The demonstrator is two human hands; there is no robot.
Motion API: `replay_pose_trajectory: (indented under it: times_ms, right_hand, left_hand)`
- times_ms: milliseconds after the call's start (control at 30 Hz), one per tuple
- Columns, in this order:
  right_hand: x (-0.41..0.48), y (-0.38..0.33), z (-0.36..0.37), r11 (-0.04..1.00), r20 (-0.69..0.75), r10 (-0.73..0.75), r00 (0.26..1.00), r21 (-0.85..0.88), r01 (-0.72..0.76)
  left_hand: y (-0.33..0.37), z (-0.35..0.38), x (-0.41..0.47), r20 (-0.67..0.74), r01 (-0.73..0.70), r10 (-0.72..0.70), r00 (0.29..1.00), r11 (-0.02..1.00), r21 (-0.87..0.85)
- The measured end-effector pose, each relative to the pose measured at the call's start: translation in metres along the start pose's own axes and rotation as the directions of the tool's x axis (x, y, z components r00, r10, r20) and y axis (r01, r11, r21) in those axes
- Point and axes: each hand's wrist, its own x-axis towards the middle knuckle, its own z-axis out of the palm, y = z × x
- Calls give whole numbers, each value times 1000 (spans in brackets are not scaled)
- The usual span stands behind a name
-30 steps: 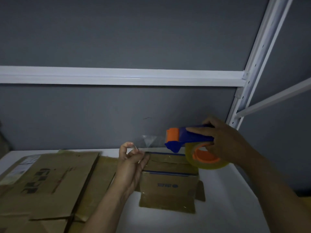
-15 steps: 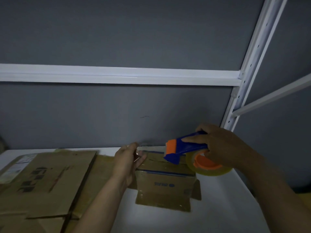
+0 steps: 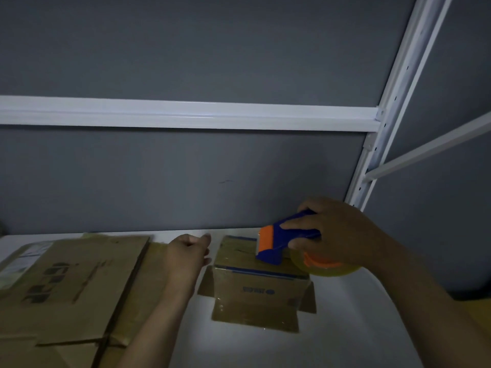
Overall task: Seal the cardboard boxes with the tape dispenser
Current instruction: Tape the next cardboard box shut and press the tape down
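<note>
White shelf board [image 3: 345,335] carried the small cardboard box [image 3: 256,290]. The right hand [image 3: 340,235], gripping the tape dispenser [image 3: 281,243], had lowered its nose onto the box top; the left hand [image 3: 186,252], fingers curled, contents undeterminable, had dropped beside the box. Seam taping was likely starting

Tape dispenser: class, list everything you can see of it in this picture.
The tape dispenser looks plastic: blue body, orange front piece, and a roll of clear yellowish tape on an orange hub at the rear. The right hand grips its body from above. It tilts nose-down, front end on or just above the top of the small cardboard box.
</note>
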Motion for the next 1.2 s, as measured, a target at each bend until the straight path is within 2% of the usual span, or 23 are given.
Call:
replay_pose_trajectory:
  times_ms: [133, 300, 433, 533, 600, 667, 700, 733, 800, 833, 867, 900, 933, 1000, 1033, 1100, 1200]
  right_hand:
    - [3, -4, -1, 1000, 24, 10, 1000, -25, -10]
    - [5, -6, -3, 998, 74, 54, 996, -40, -52]
    - [7, -7, -3, 997, 80, 69, 994, -35, -66]
    - [8, -8, -4, 996, 102, 71, 992, -58, -65]
    - [9, -9, -6, 995, 110, 74, 991, -78, -65]
    - [10, -12, -7, 995, 109, 73, 991, -83, -64]
    - [10, -12, -6, 994, 107, 72, 992, -87, -63]
    - [11, -13, -6, 994, 102, 71, 992, -91, -62]
    - [13, -14, -6, 994, 97, 70, 993, -88, -61]
    - [13, -14, -7, 994, 95, 67, 993, -87, -59]
    - [14, -14, -7, 995, 94, 62, 994, -87, -54]
    - [14, -15, -8, 995, 94, 58, 994, -84, -50]
    - [14, -15, -9, 996, 99, 55, 994, -80, -47]
    - [14, -14, -9, 996, 113, 48, 992, -78, -39]
    - [14, -13, -9, 996, 120, 48, 992, -84, -38]
    - [14, -10, -10, 996, 130, 54, 990, -80, -44]
    - [14, -6, -9, 998, 141, 44, 989, -57, -36]
  left_hand:
    - [-13, -1, 3, 40, 19, -24, 999, 992, 125]
    - [-28, -2, 11, 99, 74, -87, 991, 989, 125]
    - [-31, -3, 10, 246, 165, -209, 947, 969, 186]
    - [-28, -6, 13, 305, 161, -257, 917, 938, 307]
    - [-25, -7, 13, 275, 79, -179, 945, 938, 338]
    - [-23, -9, 7, 227, -123, 51, 973, 940, 318]
    - [-21, -10, 2, 291, -222, 137, 947, 934, 280]
    - [-19, -9, -3, 410, -272, 151, 899, 929, 253]
    - [-18, -9, -7, 664, -314, 22, 747, 893, 323]
    - [-19, -9, -3, 734, -355, -37, 679, 858, 371]
    - [-17, -10, 2, 764, -411, -65, 642, 812, 414]
    - [-12, -9, 6, 770, -481, -65, 634, 747, 459]
    - [-7, -7, 11, 769, -570, -48, 637, 643, 512]
    - [2, -1, 17, 775, -739, 11, 631, 311, 597]
    - [4, 1, 20, 794, -782, 42, 607, 212, 586]
    - [4, 5, 24, 827, -825, 67, 558, 153, 544]
    - [-5, 6, 32, 855, -859, 101, 509, 130, 496]
